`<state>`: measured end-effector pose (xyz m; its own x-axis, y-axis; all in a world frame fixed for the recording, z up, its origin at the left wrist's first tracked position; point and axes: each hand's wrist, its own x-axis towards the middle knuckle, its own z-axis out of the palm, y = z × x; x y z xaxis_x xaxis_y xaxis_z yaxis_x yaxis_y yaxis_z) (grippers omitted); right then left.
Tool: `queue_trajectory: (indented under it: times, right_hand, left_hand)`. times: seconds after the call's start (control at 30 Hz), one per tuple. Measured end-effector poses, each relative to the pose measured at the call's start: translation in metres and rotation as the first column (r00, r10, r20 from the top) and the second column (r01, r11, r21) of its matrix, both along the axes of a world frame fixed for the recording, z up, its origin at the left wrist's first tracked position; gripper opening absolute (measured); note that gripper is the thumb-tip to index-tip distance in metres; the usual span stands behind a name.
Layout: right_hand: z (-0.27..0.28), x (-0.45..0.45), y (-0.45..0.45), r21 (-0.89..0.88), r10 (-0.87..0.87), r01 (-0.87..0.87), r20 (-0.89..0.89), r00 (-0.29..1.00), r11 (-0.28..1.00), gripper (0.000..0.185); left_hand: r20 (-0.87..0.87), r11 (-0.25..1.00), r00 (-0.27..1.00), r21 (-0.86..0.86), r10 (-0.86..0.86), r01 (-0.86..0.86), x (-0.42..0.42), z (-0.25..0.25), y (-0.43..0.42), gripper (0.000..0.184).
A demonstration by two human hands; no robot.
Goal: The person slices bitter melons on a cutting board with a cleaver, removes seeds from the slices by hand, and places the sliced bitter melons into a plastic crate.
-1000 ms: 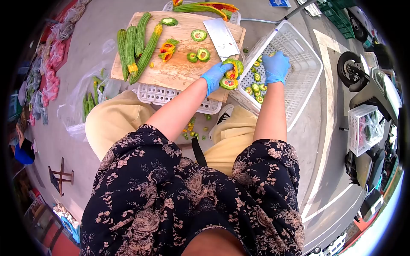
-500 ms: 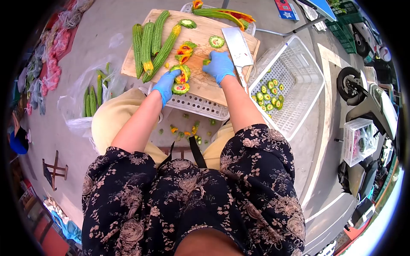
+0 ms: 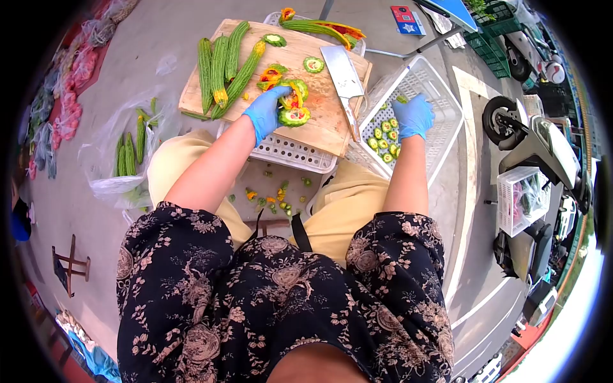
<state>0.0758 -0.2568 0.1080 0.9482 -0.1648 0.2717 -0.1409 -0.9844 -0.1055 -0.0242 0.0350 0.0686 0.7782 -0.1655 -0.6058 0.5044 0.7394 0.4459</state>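
My left hand (image 3: 267, 113), in a blue glove, curls its fingers round cut bitter melon pieces (image 3: 294, 117) on the wooden cutting board (image 3: 319, 131). Some of these show orange flesh and red seed pulp. My right hand (image 3: 415, 116), also gloved in blue, is over the white plastic basket (image 3: 447, 131) with a small green bitter melon piece (image 3: 401, 99) at its fingertips. Below it, several bitter melon slices (image 3: 383, 137) lie in the basket. A cleaver (image 3: 343, 75) rests on the board's right side, and whole bitter melons (image 3: 219, 67) lie on the left.
A clear plastic bag (image 3: 105, 159) with more bitter melons lies on the ground at left. Scraps (image 3: 278, 198) are scattered between the knees. Behind the board lies a split ripe melon (image 3: 319, 27). A parked scooter (image 3: 543, 147) stands at right.
My right hand has moved right, from the board to over the basket, carrying the green piece. My left hand has shifted right along the board together with its cut pieces.
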Motion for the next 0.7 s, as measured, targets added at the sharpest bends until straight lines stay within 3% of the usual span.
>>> queue_trajectory:
  times: [0.03, 0.07, 0.1, 0.13, 0.17, 0.2, 0.3, 0.37, 0.4, 0.47, 0.6, 0.7]
  right_hand:
    - [0.017, -0.010, 0.000, -0.127, -0.063, 0.072, 0.075, 0.995, 0.989, 0.052]
    - [0.033, -0.017, 0.008, -0.058, -0.004, 0.005, 0.018, 1.000, 0.998, 0.056]
    - [0.031, -0.021, 0.014, 0.153, 0.176, -0.180, 0.040, 0.984, 0.972, 0.055]
    - [0.030, -0.022, 0.023, 0.347, 0.345, -0.361, 0.108, 0.932, 0.866, 0.053]
    - [0.035, -0.028, 0.043, 0.640, 0.439, -0.342, 0.007, 0.898, 0.688, 0.051]
    - [0.031, -0.034, 0.063, 0.877, 0.545, -0.243, -0.025, 0.838, 0.415, 0.052]
    - [0.021, -0.048, 0.113, 0.921, 0.669, -0.224, -0.049, 0.742, 0.317, 0.068]
    - [-0.008, -0.044, 0.125, 0.966, 0.732, -0.056, -0.151, 0.665, 0.251, 0.069]
    - [-0.009, -0.041, 0.128, 0.966, 0.731, 0.014, -0.205, 0.651, 0.259, 0.068]
    - [-0.014, -0.041, 0.131, 0.943, 0.725, 0.174, -0.330, 0.604, 0.285, 0.065]
    - [-0.029, -0.017, 0.139, 0.888, 0.701, 0.301, -0.460, 0.545, 0.348, 0.056]
    - [-0.050, 0.011, 0.150, 0.893, 0.695, 0.338, -0.444, 0.565, 0.296, 0.056]
  left_hand:
    - [0.025, 1.000, 1.000, 0.009, -0.018, 0.018, 0.003, 0.014, -0.001, 0.037]
    - [0.049, 0.999, 0.998, 0.018, -0.033, 0.032, 0.004, 0.027, -0.003, 0.035]
    - [0.077, 0.999, 0.996, 0.029, -0.048, 0.046, 0.006, 0.041, -0.004, 0.034]
    - [0.067, 0.995, 0.996, 0.089, -0.053, 0.047, 0.006, 0.059, -0.008, 0.035]
    - [0.071, 0.992, 0.995, 0.111, -0.070, 0.062, 0.009, 0.065, -0.008, 0.035]
    - [0.066, 0.988, 0.994, 0.134, -0.086, 0.077, 0.011, 0.067, -0.008, 0.034]
    - [0.038, 0.982, 0.991, 0.147, -0.127, 0.120, 0.018, 0.035, -0.004, 0.033]
    - [0.023, 0.980, 0.987, 0.131, -0.156, 0.152, 0.021, 0.012, -0.002, 0.034]
    - [-0.030, 0.986, 0.996, 0.139, -0.088, 0.091, 0.023, 0.005, -0.006, 0.032]
    - [-0.053, 0.989, 0.989, 0.041, -0.139, 0.141, 0.030, -0.010, -0.005, 0.033]
    - [-0.143, 0.992, 0.982, -0.065, -0.119, 0.111, 0.050, -0.028, 0.000, 0.034]
    - [-0.153, 0.996, 0.985, -0.037, -0.083, 0.078, 0.078, -0.030, 0.017, 0.035]
